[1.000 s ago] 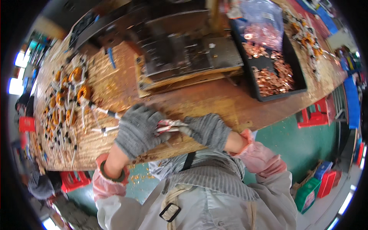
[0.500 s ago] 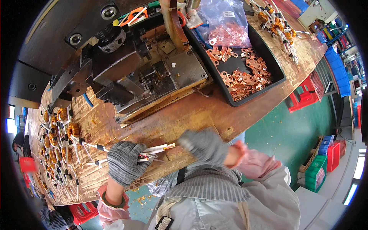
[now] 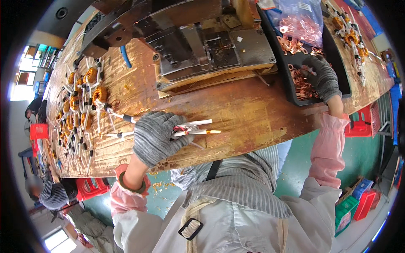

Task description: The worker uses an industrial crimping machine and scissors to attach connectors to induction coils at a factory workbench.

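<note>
My left hand [image 3: 158, 137], in a grey knitted glove, is closed around a bundle of white-sleeved wires [image 3: 192, 127] above the front of the bench. The wire ends stick out to the right, one with bare copper at its tip; the other side runs left toward a copper-wound ring coil [image 3: 100, 95]. My right hand [image 3: 325, 79], gloved alike, reaches into the black tray [image 3: 297, 102] among loose copper cable lugs [image 3: 304, 90]. Its fingers are curled down, with a copper lug at the fingertips; the glove partly hides the grip.
A dark metal press [image 3: 202, 46] on a wooden base stands at the back middle of the bench [image 3: 236, 109]. Several wired coils [image 3: 74, 103] lie at the left, more [image 3: 351, 37] at the far right. A clear bag of lugs [image 3: 300, 27] rests in the tray. Red stools stand beyond the bench edge.
My right hand has moved from beside the wire ends, out to the right and into the tray. My left hand still grips the wires. The view has shifted.
</note>
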The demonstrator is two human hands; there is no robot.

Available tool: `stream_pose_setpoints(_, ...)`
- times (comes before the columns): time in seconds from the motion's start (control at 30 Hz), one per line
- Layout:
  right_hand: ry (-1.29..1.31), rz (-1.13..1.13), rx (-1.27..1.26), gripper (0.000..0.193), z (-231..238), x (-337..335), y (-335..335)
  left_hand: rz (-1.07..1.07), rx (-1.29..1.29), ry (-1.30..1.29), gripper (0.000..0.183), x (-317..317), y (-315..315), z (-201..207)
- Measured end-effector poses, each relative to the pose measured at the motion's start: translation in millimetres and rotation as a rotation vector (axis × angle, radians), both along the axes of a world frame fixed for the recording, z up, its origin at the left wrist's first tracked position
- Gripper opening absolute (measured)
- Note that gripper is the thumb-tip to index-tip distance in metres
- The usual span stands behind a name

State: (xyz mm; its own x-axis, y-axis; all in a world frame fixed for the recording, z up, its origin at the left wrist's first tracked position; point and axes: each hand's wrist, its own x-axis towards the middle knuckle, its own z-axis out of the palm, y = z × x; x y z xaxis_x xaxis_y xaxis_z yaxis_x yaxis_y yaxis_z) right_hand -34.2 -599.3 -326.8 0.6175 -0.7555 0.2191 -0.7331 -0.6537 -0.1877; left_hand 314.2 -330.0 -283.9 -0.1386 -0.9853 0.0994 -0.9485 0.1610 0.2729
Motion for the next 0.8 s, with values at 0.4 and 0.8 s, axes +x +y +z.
stream_pose_setpoints(0.4, -1.0, -0.023, 0.585, 0.014, 11.4, 68.2, 137.2, 0.035, -0.058, -0.007, 0.034, 4.2, 8.5, -8.3)
stream_pose_setpoints(0.8, -1.045, 0.132, 0.916, 0.008, -42.6, 129.1, 180.2, 0.01, -0.081, 0.031, 0.033, 6.3, 7.4, -9.3)
